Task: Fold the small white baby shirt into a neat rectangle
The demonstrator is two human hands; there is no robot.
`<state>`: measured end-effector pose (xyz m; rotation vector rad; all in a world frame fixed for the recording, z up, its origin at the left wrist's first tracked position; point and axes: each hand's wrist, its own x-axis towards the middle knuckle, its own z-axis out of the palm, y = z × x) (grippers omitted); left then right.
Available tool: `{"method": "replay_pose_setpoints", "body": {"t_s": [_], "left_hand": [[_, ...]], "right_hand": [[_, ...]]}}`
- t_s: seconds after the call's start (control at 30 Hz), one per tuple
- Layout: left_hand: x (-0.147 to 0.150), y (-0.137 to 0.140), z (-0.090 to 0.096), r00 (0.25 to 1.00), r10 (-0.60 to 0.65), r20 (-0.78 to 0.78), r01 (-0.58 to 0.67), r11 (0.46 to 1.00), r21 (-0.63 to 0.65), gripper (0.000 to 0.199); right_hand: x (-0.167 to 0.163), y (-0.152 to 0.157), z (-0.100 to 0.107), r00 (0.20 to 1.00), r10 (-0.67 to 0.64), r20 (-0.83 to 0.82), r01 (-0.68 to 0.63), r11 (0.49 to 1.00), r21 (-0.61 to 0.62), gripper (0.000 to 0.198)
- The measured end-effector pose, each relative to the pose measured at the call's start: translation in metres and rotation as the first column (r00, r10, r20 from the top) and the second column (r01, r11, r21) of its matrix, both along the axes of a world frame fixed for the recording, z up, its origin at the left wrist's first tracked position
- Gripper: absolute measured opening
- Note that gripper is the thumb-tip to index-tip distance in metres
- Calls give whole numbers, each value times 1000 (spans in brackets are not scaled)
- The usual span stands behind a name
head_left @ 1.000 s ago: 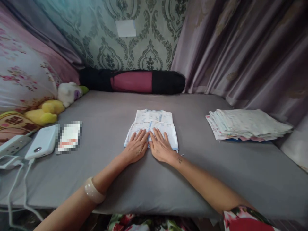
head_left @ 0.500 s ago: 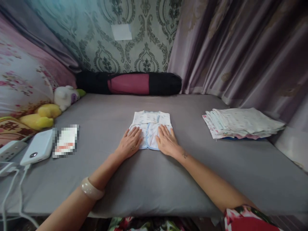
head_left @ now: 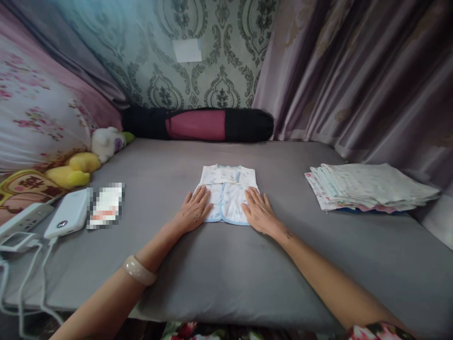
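Note:
A small white baby top (head_left: pixel 228 198) with blue trim and a faint print lies folded on the grey sheet (head_left: pixel 212 274). My left hand (head_left: pixel 194 208) rests flat on its left side, fingers stretched out and slightly apart. On the right side of the garment lies my right hand (head_left: pixel 261 210), also flat with the fingers spread. The top's upper part, with its neckline edge, shows beyond my fingertips. Parts of both side edges are hidden beneath my hands.
At the right stands a stack of folded cloths (head_left: pixel 375 186). On the left are a white power bank (head_left: pixel 69 215), a power strip (head_left: pixel 26 219), cables and a blurred-out item (head_left: pixel 106 205). Plush toys (head_left: pixel 106 144) lie behind them. A black and pink roll (head_left: pixel 196 124) lies along the wall.
My right hand has shifted outward to the right on the top, uncovering more of its front. My left hand stays on the left side. The whole view has shifted slightly.

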<state>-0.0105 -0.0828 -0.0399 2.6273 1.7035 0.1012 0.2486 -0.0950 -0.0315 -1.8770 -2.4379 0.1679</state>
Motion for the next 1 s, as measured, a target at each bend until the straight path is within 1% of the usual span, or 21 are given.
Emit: {"method": "replay_pose_setpoints", "body": {"t_s": [0.17,0.23,0.33,0.47,0.57,0.63,0.7,0.73,0.8,0.87,0.9,0.93,1.0], "left_hand": [[-9,-19,2,994,-97,40,99,994,-42,59],[-11,-24,3,994,-99,54,102,992,-72,60],[-12,-25,4,995,-86,54,92,989,-113,61],[-12,-22,2,992,-88,95,99,989,-111,62],[-15,-21,-2,982,-84,167,103,989,-108,61],[-19,-20,-3,964,-76,253,102,990,-93,60],[-24,-20,-3,931,-51,363,79,995,-62,61],[-27,-20,-3,908,-27,419,52,998,-47,61],[-31,-20,-1,851,40,524,-22,999,-40,60],[-34,-20,3,784,138,605,-106,990,-90,57],[-35,-20,5,746,197,636,-146,980,-132,57],[-35,-20,7,708,257,658,-183,966,-182,57],[-34,-21,12,632,367,683,-234,930,-283,58]], "right_hand": [[12,-22,5,996,90,-15,-90,996,-15,56],[14,-30,5,993,115,-18,-115,993,-20,55],[14,-35,4,993,120,-19,-120,993,-19,54],[13,-33,1,992,115,-45,-116,993,-6,54],[16,-31,0,985,113,-130,-118,993,-29,54],[21,-27,-1,962,107,-253,-121,992,-43,52],[28,-21,-3,902,77,-424,-96,995,-24,51],[33,-17,-4,856,45,-515,-59,998,-10,50],[42,-10,-8,744,-53,-666,58,998,-15,45],[51,-4,-11,654,-169,-737,181,981,-64,39],[55,-3,-13,632,-218,-743,223,970,-95,36],[57,-3,-14,628,-254,-736,249,961,-120,33],[59,-5,-13,650,-294,-701,262,952,-156,31]]}}
